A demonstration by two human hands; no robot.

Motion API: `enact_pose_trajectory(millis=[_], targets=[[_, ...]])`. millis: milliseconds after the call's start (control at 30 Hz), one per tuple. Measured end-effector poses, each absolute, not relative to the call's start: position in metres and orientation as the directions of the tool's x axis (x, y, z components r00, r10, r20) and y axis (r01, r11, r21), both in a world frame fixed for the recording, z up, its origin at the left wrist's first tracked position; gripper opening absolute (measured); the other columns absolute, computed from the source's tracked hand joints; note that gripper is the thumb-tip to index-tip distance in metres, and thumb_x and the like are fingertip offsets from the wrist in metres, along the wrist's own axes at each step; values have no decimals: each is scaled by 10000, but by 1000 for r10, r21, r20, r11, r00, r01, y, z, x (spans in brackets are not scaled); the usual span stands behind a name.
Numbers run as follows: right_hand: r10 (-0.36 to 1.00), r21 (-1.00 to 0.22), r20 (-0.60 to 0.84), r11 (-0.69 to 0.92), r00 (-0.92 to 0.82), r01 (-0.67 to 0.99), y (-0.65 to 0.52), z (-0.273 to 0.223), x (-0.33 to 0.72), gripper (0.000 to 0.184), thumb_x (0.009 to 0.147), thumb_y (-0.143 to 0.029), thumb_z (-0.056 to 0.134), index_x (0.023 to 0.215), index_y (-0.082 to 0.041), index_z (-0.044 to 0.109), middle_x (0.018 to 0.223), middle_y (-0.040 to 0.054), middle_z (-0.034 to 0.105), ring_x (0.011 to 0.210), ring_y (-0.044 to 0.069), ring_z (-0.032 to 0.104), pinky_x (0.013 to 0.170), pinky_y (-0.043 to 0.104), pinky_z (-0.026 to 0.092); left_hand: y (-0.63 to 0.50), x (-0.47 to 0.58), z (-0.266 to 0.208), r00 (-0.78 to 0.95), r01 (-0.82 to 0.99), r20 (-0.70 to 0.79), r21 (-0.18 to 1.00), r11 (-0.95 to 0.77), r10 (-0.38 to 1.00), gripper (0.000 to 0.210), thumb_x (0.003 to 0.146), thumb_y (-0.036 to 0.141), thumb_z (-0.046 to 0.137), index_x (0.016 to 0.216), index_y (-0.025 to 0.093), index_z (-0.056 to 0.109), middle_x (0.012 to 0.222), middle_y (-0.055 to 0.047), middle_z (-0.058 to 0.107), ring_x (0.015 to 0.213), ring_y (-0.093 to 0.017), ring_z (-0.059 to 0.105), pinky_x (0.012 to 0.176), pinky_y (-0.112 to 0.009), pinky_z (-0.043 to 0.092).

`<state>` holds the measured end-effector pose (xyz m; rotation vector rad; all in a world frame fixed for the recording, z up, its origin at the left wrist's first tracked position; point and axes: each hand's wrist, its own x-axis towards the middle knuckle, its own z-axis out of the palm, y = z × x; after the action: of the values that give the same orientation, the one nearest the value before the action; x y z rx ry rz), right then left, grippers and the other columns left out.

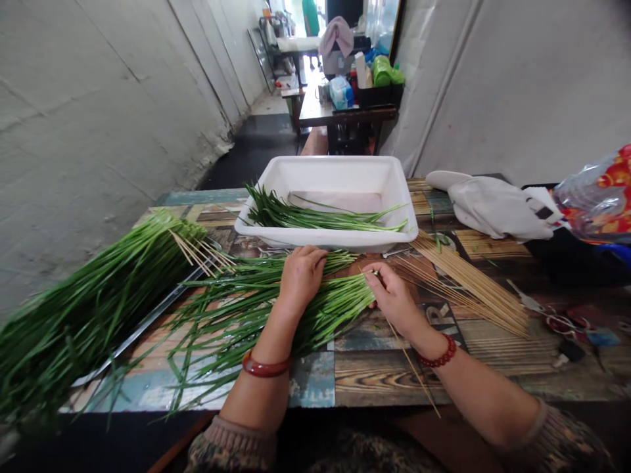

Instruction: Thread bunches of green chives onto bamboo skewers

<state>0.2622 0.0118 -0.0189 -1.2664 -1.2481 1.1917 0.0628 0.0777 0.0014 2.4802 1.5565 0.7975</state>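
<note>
My right hand (392, 295) pinches a thin bamboo skewer (414, 364) at the pale cut ends of a spread of garlic chives (335, 305). The skewer's long end slants down past the table's front edge. My left hand (303, 276) is closed over the chives, its fingertips bent down onto the stalks and partly hidden. The green leaves fan out leftward across the table. Left of them lies a large bundle of chives (98, 289) with several skewers (197, 251) through its stalk end. More chives (315, 215) rest in a white plastic tub (411, 217) behind my hands.
Loose bamboo skewers (473, 282) lie in a pile at the right. Keys (566, 351), a pale cap (493, 203) and a red patterned bag (601, 197) sit farther right. A metal strip (158, 309) runs beside the large bundle. Another table (320, 115) stands behind.
</note>
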Motion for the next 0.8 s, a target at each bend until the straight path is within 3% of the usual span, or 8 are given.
enact_pose_trajectory(millis=[100, 233, 433, 567, 667, 800], targets=[[1000, -997, -2, -2, 1, 80, 11, -16, 261, 288, 882, -476, 528, 982, -209, 565, 749, -22, 516, 578, 107, 508, 415, 183, 487, 75, 67, 4, 360, 852, 337, 261, -454, 870, 196, 876, 216, 576, 1005, 211, 724, 923, -62, 680, 882, -224, 571, 770, -346, 437], [1000, -995, 13, 12, 10, 100, 9, -13, 261, 291, 882, -473, 528, 990, -206, 564, 785, -12, 531, 595, 109, 519, 414, 181, 493, 71, 70, 8, 370, 871, 347, 193, -451, 862, 113, 847, 244, 626, 844, 228, 738, 883, -55, 662, 884, -240, 553, 725, -351, 399], [1000, -994, 6, 3, 22, 112, 9, -14, 260, 316, 874, -459, 542, 1064, -211, 593, 871, 14, 586, 615, 111, 537, 407, 177, 495, 71, 72, 7, 297, 761, 497, 393, -516, 816, 103, 837, 186, 632, 871, 212, 725, 938, -48, 682, 887, -201, 583, 801, -345, 429], [1000, -994, 14, 14, 0, 108, 8, -11, 260, 332, 875, -452, 541, 1080, -203, 619, 910, 28, 618, 610, 110, 549, 406, 181, 501, 72, 74, 6, 305, 679, 519, 469, -564, 799, 127, 856, 162, 588, 809, 197, 701, 894, -45, 682, 861, -185, 599, 817, -334, 454], [1000, -993, 16, 15, 6, 115, 8, -10, 260, 333, 872, -458, 544, 1068, -204, 632, 925, 32, 633, 622, 114, 559, 405, 180, 504, 73, 74, 5, 320, 686, 493, 468, -557, 809, 130, 857, 152, 573, 839, 192, 696, 892, -49, 676, 865, -187, 597, 823, -334, 461], [1000, -993, 1, 0, 9, 122, 8, -11, 260, 344, 870, -471, 547, 1066, -202, 636, 943, 35, 648, 634, 118, 568, 409, 180, 511, 74, 72, 2, 361, 785, 410, 352, -510, 838, 155, 852, 186, 596, 941, 204, 721, 908, -57, 667, 869, -205, 579, 809, -351, 451]])
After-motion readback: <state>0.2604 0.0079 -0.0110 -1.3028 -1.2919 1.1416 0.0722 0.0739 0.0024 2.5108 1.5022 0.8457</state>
